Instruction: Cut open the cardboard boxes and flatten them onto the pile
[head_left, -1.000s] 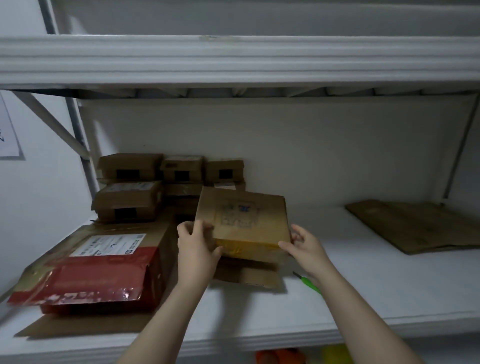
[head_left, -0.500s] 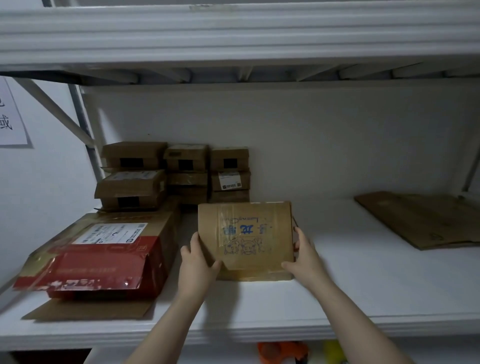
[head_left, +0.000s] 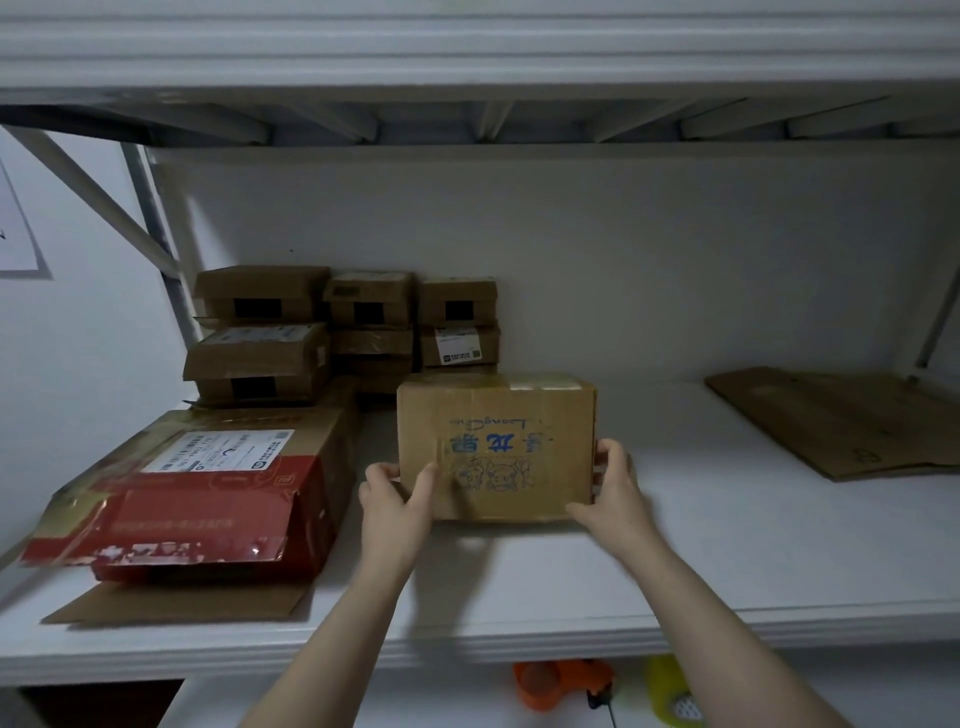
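Since a second ago, the cardboard box (head_left: 496, 447) has been turned from a tilted, lifted pose to an upright one, with its printed face brought round to the camera. It has also been moved closer to the front of the shelf (head_left: 727, 545). The blue printing on it is seen upside down. The box is held at its lower corners. The left hand (head_left: 395, 506) is curled round the left edge with the thumb laid on the front face. The right hand (head_left: 610, 493) is wrapped round the right edge. Whether the box rests on the shelf or is held just above it cannot be told.

Just to the left, a red box (head_left: 208, 499) with a white label is laid on a flat cardboard sheet (head_left: 176, 603), its front flap hanging open. Behind it, a stack of small brown boxes (head_left: 332, 332) is piled against the back wall (head_left: 571, 260), partly hidden by the held box. Well apart on the right, a pile of flattened cardboard (head_left: 841, 421) is spread on the shelf.

The shelf is white, with an upper shelf (head_left: 467, 52) overhead and a diagonal brace (head_left: 93, 197) at the left. An orange tape dispenser (head_left: 561, 680) is seen below the shelf edge.
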